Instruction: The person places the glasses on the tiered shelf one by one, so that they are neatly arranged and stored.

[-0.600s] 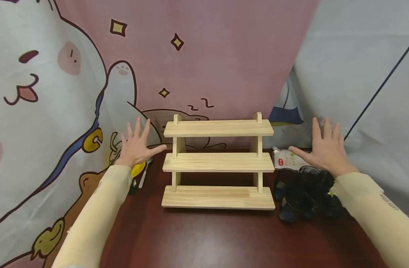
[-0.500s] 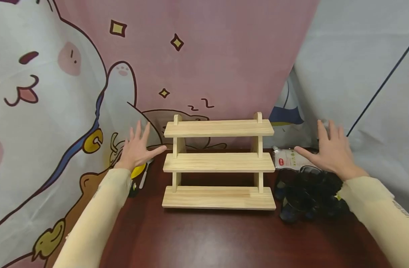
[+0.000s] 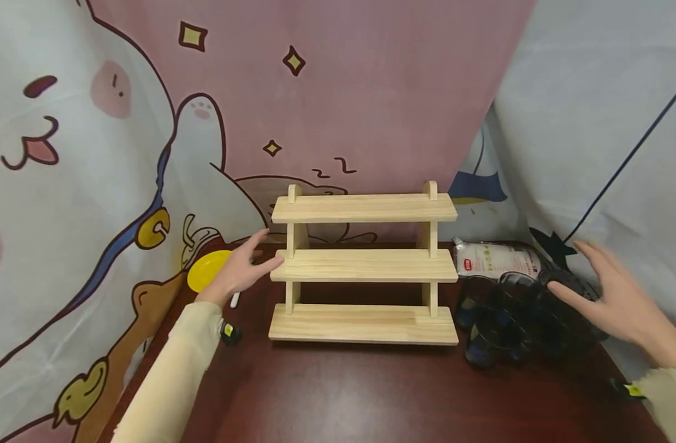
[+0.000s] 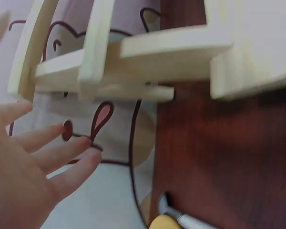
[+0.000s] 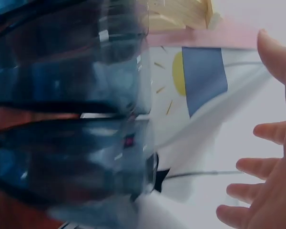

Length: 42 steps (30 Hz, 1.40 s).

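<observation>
A three-tier wooden shelf (image 3: 360, 266) stands on the dark red table. My left hand (image 3: 238, 274) is raised beside the shelf's left end, fingers apart and holding nothing; in the left wrist view the same hand (image 4: 33, 176) shows spread fingers near the shelf. Over on the right, my right hand (image 3: 620, 301) hovers beside a cluster of dark, see-through glasses (image 3: 484, 341), its thumb towards them. In the right wrist view the glasses (image 5: 66, 162) lie to the left of the right hand (image 5: 271, 171), which grips nothing.
A yellow round plate-like thing (image 3: 205, 271) lies behind my left hand, beside a white-handled utensil (image 3: 235, 299). Behind the glasses lies a white printed packet (image 3: 495, 259), with a black perforated object (image 3: 570, 283) partly hidden by my right hand. Printed cloth walls enclose the table.
My right hand has moved right and downward. The left hand has come lower and turned towards the shelf, showing more of the yellow thing. Shelf and glasses stay put.
</observation>
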Each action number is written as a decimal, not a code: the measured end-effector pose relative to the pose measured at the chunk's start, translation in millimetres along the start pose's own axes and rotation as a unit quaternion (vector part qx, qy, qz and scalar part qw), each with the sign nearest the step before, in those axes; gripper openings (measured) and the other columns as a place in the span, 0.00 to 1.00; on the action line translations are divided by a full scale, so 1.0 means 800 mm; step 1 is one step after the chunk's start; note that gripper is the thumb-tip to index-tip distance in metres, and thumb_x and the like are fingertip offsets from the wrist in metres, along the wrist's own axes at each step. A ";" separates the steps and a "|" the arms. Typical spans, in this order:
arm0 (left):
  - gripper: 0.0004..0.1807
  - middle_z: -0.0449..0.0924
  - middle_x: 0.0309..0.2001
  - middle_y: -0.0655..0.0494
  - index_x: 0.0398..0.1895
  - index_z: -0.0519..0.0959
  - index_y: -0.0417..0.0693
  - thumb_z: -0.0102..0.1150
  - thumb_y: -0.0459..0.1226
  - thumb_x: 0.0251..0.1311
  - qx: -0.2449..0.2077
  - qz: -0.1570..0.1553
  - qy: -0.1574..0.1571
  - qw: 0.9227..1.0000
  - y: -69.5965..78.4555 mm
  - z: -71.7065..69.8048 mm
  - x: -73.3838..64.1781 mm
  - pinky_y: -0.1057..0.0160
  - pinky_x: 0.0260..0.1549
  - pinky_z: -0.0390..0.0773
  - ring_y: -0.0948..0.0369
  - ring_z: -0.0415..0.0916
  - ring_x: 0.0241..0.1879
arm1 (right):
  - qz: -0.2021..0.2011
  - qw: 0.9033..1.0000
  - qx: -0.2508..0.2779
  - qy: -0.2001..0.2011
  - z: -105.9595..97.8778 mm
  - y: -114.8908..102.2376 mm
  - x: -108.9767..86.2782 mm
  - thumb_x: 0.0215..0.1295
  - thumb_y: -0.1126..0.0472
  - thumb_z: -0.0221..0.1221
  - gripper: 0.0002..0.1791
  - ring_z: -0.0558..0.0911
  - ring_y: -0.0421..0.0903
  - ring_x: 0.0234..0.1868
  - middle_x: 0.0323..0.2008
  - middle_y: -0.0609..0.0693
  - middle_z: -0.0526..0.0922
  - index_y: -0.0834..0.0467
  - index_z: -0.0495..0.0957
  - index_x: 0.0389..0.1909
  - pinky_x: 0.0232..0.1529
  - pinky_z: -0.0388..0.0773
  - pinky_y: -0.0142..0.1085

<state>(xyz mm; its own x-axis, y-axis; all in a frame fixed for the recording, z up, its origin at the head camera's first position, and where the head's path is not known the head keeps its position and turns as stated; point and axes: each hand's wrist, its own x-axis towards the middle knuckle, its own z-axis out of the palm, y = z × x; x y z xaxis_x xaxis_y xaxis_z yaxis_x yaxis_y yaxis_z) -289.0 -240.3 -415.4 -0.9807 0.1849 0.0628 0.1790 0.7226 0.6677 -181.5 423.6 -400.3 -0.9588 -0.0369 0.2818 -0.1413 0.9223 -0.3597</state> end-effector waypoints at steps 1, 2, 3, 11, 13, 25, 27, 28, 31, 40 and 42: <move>0.53 0.55 0.82 0.46 0.86 0.52 0.61 0.64 0.65 0.64 -0.006 0.001 -0.004 1.000 0.000 0.006 -0.001 0.34 0.68 0.66 0.39 0.63 0.75 | 0.003 1.000 0.000 0.002 0.001 0.004 -0.007 0.70 0.46 0.66 0.58 0.45 0.78 0.78 0.80 0.76 0.40 0.66 0.39 0.84 0.68 0.44 0.77; 0.53 0.57 0.82 0.47 0.85 0.53 0.62 0.65 0.66 0.63 -0.012 0.001 -0.009 1.000 0.000 0.012 -0.001 0.34 0.68 0.66 0.40 0.63 0.75 | 0.006 1.000 0.000 0.004 0.002 0.009 -0.014 0.70 0.46 0.67 0.58 0.45 0.79 0.78 0.80 0.77 0.41 0.67 0.40 0.83 0.69 0.44 0.77; 0.53 0.58 0.81 0.47 0.85 0.55 0.63 0.66 0.66 0.62 -0.017 0.000 -0.012 1.000 0.000 0.019 -0.002 0.34 0.68 0.67 0.40 0.64 0.75 | 0.012 1.000 0.000 0.005 0.004 0.013 -0.020 0.70 0.46 0.67 0.58 0.46 0.79 0.77 0.79 0.77 0.42 0.68 0.40 0.83 0.69 0.43 0.77; 0.54 0.62 0.80 0.47 0.84 0.59 0.59 0.73 0.63 0.58 -0.075 -0.021 -0.011 0.997 -0.009 0.060 0.001 0.36 0.69 0.66 0.42 0.64 0.74 | 0.068 0.998 0.003 -0.001 0.020 0.046 -0.058 0.72 0.45 0.65 0.59 0.46 0.82 0.75 0.77 0.81 0.42 0.71 0.37 0.82 0.66 0.45 0.78; 0.54 0.62 0.80 0.48 0.83 0.60 0.59 0.74 0.62 0.57 -0.091 -0.028 -0.004 0.995 -0.010 0.064 0.001 0.38 0.69 0.68 0.44 0.65 0.74 | 0.082 0.997 0.008 -0.009 0.024 0.052 -0.063 0.72 0.44 0.64 0.60 0.46 0.83 0.74 0.77 0.82 0.41 0.71 0.35 0.82 0.64 0.47 0.80; 0.50 0.60 0.80 0.49 0.82 0.61 0.60 0.76 0.54 0.60 -0.175 -0.024 0.019 0.984 -0.023 0.081 0.002 0.41 0.71 0.63 0.47 0.62 0.74 | 0.143 0.981 0.118 -0.050 0.060 0.074 -0.079 0.72 0.48 0.67 0.62 0.69 0.80 0.66 0.70 0.87 0.52 0.72 0.31 0.81 0.55 0.78 0.60; 0.49 0.60 0.80 0.49 0.82 0.61 0.60 0.76 0.53 0.60 -0.187 -0.023 0.022 0.982 -0.023 0.083 0.001 0.41 0.71 0.63 0.47 0.63 0.74 | 0.142 0.980 0.128 -0.048 0.066 0.078 -0.081 0.70 0.50 0.70 0.61 0.84 0.51 0.52 0.68 0.86 0.58 0.72 0.35 0.82 0.40 0.83 0.42; 0.49 0.61 0.80 0.49 0.82 0.61 0.60 0.76 0.51 0.61 -0.197 -0.024 0.024 0.980 -0.024 0.084 0.001 0.41 0.71 0.63 0.47 0.63 0.73 | 0.139 0.980 0.132 -0.045 0.069 0.080 -0.082 0.69 0.50 0.71 0.61 0.82 0.36 0.46 0.66 0.86 0.60 0.71 0.37 0.82 0.33 0.80 0.34; 0.47 0.62 0.79 0.48 0.81 0.62 0.61 0.76 0.48 0.61 -0.221 -0.023 0.030 0.975 -0.025 0.089 0.001 0.42 0.70 0.64 0.46 0.65 0.71 | 0.137 0.979 0.150 -0.029 0.078 0.084 -0.085 0.65 0.51 0.74 0.62 0.63 0.12 0.39 0.65 0.83 0.64 0.66 0.41 0.84 0.27 0.74 0.24; 0.46 0.61 0.79 0.47 0.82 0.61 0.62 0.75 0.43 0.63 -0.261 -0.024 0.043 0.964 -0.030 0.100 0.004 0.41 0.71 0.62 0.44 0.64 0.72 | 0.133 0.972 0.187 0.054 0.098 0.090 -0.093 0.58 0.62 0.78 0.54 0.69 0.11 0.39 0.52 0.33 0.75 0.55 0.56 0.79 0.32 0.73 0.18; 0.47 0.60 0.80 0.46 0.83 0.60 0.60 0.75 0.42 0.64 -0.263 -0.028 0.041 0.964 -0.029 0.100 0.005 0.41 0.71 0.62 0.44 0.63 0.73 | 0.138 0.970 0.187 0.067 0.099 0.089 -0.093 0.57 0.63 0.79 0.53 0.69 0.11 0.39 0.48 0.26 0.70 0.56 0.57 0.78 0.32 0.72 0.17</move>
<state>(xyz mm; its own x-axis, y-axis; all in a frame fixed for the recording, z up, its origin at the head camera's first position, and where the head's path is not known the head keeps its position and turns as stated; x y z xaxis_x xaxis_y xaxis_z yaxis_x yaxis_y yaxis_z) -290.7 -203.4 -490.3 -0.9944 0.0866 0.0608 0.0835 0.2887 0.9538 -139.5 461.5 -517.7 -0.9359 0.2647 0.2324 0.0125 0.6843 -0.7291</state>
